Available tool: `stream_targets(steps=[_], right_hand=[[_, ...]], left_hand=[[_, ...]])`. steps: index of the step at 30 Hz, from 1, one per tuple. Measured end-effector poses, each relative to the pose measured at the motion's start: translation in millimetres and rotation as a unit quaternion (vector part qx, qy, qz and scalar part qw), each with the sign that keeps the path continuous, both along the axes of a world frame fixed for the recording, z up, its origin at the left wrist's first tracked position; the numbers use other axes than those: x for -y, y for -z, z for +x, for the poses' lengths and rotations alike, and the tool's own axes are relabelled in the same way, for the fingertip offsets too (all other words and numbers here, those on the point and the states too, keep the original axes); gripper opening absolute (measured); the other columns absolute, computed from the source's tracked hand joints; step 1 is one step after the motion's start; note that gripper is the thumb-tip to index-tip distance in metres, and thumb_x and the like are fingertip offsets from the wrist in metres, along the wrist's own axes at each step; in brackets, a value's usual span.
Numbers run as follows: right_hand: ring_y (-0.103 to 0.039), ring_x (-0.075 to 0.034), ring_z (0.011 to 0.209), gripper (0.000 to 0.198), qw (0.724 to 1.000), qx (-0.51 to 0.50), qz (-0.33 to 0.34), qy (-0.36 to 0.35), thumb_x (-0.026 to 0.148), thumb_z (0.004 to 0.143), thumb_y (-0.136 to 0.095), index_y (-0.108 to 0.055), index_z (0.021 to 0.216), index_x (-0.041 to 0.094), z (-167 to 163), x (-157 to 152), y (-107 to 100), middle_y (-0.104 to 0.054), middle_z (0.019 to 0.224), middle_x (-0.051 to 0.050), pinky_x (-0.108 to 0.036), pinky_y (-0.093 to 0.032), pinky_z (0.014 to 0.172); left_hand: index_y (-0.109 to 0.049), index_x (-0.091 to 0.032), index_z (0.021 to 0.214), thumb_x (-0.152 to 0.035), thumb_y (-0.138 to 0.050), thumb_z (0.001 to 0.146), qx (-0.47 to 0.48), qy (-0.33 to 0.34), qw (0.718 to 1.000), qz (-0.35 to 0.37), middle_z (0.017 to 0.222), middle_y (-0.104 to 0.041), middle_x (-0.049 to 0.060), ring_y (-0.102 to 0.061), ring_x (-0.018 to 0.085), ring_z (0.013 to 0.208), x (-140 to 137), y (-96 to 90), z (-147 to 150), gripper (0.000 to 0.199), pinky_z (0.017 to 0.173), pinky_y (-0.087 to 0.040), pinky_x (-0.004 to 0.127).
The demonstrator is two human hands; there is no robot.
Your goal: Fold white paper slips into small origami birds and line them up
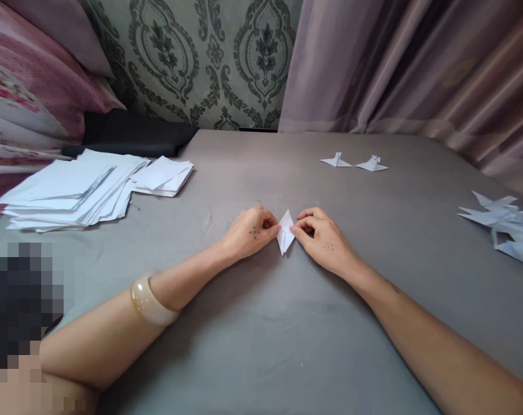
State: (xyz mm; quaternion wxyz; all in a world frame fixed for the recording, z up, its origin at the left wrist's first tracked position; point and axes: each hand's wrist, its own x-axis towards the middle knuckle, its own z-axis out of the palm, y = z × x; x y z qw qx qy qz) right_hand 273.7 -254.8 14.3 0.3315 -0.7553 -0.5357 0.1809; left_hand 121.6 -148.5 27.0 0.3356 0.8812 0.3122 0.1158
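A small sheet of white paper, folded into a diamond [286,233], is held up between my two hands at the middle of the table. My left hand [255,230] pinches its left corner between thumb and fingers. On the opposite side, my right hand [322,236] grips the right corner the same way. The diamond's long points face away from me and toward me, and a crease line crosses its middle. A pale bangle [152,302] sits on my left forearm.
Stacks of white paper [71,190] and smaller sheets [164,176] lie at the left. Two folded paper birds [337,161] [372,164] stand at the back right. More folded paper pieces [503,216] are heaped at the right edge. Curtains [374,69] and a patterned wall [213,57] border the grey surface.
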Motion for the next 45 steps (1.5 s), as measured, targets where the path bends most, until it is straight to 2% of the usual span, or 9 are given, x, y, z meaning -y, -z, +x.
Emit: stream_targets(steps=[12, 17, 20, 23, 27, 31, 38, 43, 45], right_hand=[[-0.06, -0.014, 0.077, 0.016, 1.0, -0.017, -0.009, 0.021, 0.031, 0.078, -0.06, -0.063, 0.067, 0.02, -2, 0, -1, -0.06, 0.108, -0.004, -0.032, -0.046, 0.075], [-0.058, -0.013, 0.075, 0.013, 1.0, -0.007, 0.004, 0.023, 0.029, 0.077, -0.062, -0.061, 0.068, 0.02, -1, -1, 2, -0.06, 0.103, -0.003, -0.031, -0.046, 0.073], [-0.057, -0.013, 0.074, 0.007, 0.999, 0.005, 0.031, 0.025, 0.027, 0.076, -0.064, -0.06, 0.077, 0.02, 1, 0, 6, -0.06, 0.093, -0.002, -0.029, -0.046, 0.071], [-0.057, -0.014, 0.075, 0.006, 0.998, 0.005, 0.059, -0.009, 0.024, 0.081, -0.059, -0.062, 0.086, 0.021, 1, 3, 8, -0.06, 0.091, -0.002, -0.028, -0.047, 0.069], [-0.057, -0.017, 0.092, 0.024, 0.988, 0.066, 0.097, -0.099, 0.017, 0.091, -0.046, -0.065, 0.104, 0.024, -3, 8, 6, -0.062, 0.097, -0.005, -0.031, -0.046, 0.081], [-0.054, -0.02, 0.096, 0.033, 0.974, 0.173, 0.061, -0.136, 0.013, 0.093, -0.041, -0.065, 0.111, 0.026, -6, 15, 4, -0.062, 0.1, -0.006, -0.032, -0.046, 0.082], [-0.051, -0.022, 0.09, 0.035, 0.935, 0.313, 0.021, -0.166, 0.014, 0.094, -0.04, -0.061, 0.121, 0.022, -9, 21, 2, -0.061, 0.101, -0.009, -0.034, -0.044, 0.077], [-0.05, -0.022, 0.087, 0.036, 0.919, 0.357, 0.013, -0.168, 0.01, 0.093, -0.04, -0.06, 0.12, 0.022, -11, 21, -1, -0.061, 0.1, -0.01, -0.034, -0.041, 0.072], [-0.05, -0.022, 0.088, 0.036, 0.919, 0.356, 0.011, -0.168, 0.01, 0.092, -0.04, -0.06, 0.12, 0.022, -11, 21, -1, -0.061, 0.101, -0.01, -0.033, -0.041, 0.071]], left_hand=[[-0.069, -0.016, 0.078, -0.029, -0.058, 0.08, -0.003, -0.006, 1.0, -0.026, 0.076, -0.064, 0.003, -0.054, 0.012, 0.064, -4, 2.2, 1, 0.018, 0.056, -0.038, 0.024], [-0.063, -0.016, 0.08, -0.028, -0.06, 0.08, -0.004, -0.009, 1.0, -0.021, 0.076, -0.063, 0.002, -0.053, 0.013, 0.065, -4, 5.5, 1, 0.012, 0.057, -0.038, 0.024], [-0.058, -0.017, 0.089, -0.023, -0.058, 0.082, 0.037, 0.003, 0.999, 0.035, 0.086, -0.062, 0.003, -0.055, 0.015, 0.075, -1, 10.5, -1, 0.009, 0.064, -0.042, 0.025], [-0.06, -0.017, 0.093, -0.018, -0.045, 0.09, 0.034, 0.063, 0.99, 0.125, 0.094, -0.06, 0.005, -0.055, 0.017, 0.087, 4, 12.6, -3, 0.015, 0.073, -0.045, 0.028], [-0.061, -0.015, 0.104, -0.012, -0.033, 0.094, -0.042, 0.164, 0.955, 0.242, 0.098, -0.06, 0.009, -0.052, 0.02, 0.094, 11, 6.3, -6, 0.03, 0.081, -0.047, 0.031], [-0.062, -0.011, 0.104, -0.01, -0.036, 0.09, -0.129, 0.213, 0.926, 0.284, 0.101, -0.061, 0.012, -0.052, 0.023, 0.095, 19, -6.3, -13, 0.029, 0.075, -0.049, 0.032], [-0.065, -0.016, 0.102, -0.003, -0.042, 0.078, -0.173, 0.179, 0.94, 0.235, 0.11, -0.061, 0.011, -0.057, 0.023, 0.097, 16, -22.4, -20, 0.036, 0.065, -0.048, 0.027], [-0.068, -0.017, 0.089, -0.008, -0.038, 0.082, -0.091, 0.087, 0.973, 0.192, 0.097, -0.066, 0.007, -0.063, 0.019, 0.084, 2, -11.4, -25, 0.032, 0.069, -0.048, 0.027], [-0.067, -0.016, 0.092, -0.008, -0.036, 0.083, -0.049, 0.076, 0.978, 0.188, 0.097, -0.066, 0.007, -0.063, 0.018, 0.085, 1, -5.9, -25, 0.033, 0.074, -0.049, 0.027]])
